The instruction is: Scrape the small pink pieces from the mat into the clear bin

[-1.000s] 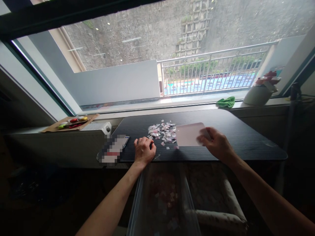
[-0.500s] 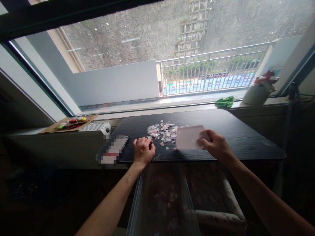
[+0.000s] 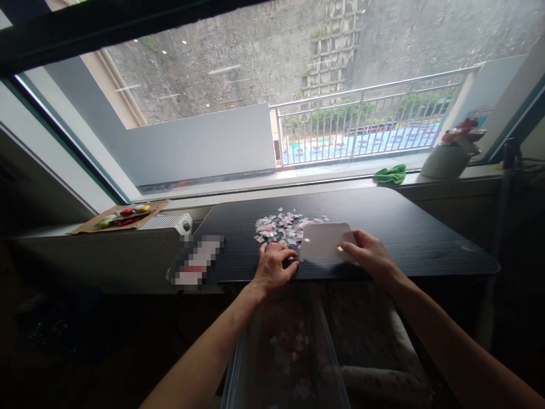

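Note:
My right hand (image 3: 369, 251) grips a flat white plastic scraper (image 3: 327, 241) with rounded corners by its right end. The scraper is tilted over the dark table, its left end at the pile's right side. Many small square pieces of whitish and pinkish film or paper (image 3: 279, 226) lie heaped just beyond my hands. At the table's front edge, my left hand (image 3: 276, 264) is open, fingers loosely curved and thumb apart, close to the scraper's left end. A small reddish bit shows by its fingertips; whether it touches them I cannot make out.
Below the table's front edge stands a clear plastic bin (image 3: 238, 363) with similar pieces inside. A blurred-out flat object (image 3: 198, 261) lies on the table (image 3: 409, 238) at left. On the sill are a green cloth (image 3: 390, 174) and a pale container (image 3: 447, 156); cardboard (image 3: 91, 220) lies left.
My left hand has moved right and its fingers have spread a little, toward the scraper. The scraper has shifted slightly left and down with my right hand.

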`<action>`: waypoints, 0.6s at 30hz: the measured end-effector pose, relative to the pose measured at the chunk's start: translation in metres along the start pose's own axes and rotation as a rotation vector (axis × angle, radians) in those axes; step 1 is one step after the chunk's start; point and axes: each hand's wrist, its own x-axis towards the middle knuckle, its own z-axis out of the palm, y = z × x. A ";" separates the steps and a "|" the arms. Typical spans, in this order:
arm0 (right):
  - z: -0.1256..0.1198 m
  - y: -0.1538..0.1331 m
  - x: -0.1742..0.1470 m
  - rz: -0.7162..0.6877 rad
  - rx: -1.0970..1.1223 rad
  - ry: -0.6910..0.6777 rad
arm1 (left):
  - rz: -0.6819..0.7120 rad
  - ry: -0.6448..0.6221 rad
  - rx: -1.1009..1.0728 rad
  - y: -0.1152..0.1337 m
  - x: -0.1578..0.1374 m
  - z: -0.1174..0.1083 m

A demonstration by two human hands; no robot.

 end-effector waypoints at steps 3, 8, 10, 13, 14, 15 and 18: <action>0.006 0.000 -0.003 0.004 0.049 -0.032 | -0.041 0.007 -0.026 -0.001 0.000 0.004; 0.008 0.000 -0.005 0.002 0.083 -0.044 | -0.059 0.032 -0.017 -0.003 0.000 0.003; 0.007 -0.001 -0.006 0.005 0.077 -0.050 | -0.057 0.041 -0.008 -0.002 0.000 0.003; 0.005 -0.002 -0.007 -0.005 0.054 -0.053 | -0.053 0.042 -0.003 -0.002 0.000 0.003; 0.005 -0.002 -0.007 -0.011 0.044 -0.050 | -0.050 0.044 -0.004 -0.001 -0.001 0.003; 0.004 -0.003 -0.008 -0.017 0.031 -0.047 | -0.045 0.047 -0.004 -0.001 -0.001 0.003; 0.001 -0.005 -0.011 -0.029 -0.021 -0.035 | -0.021 0.069 -0.001 -0.001 -0.002 0.003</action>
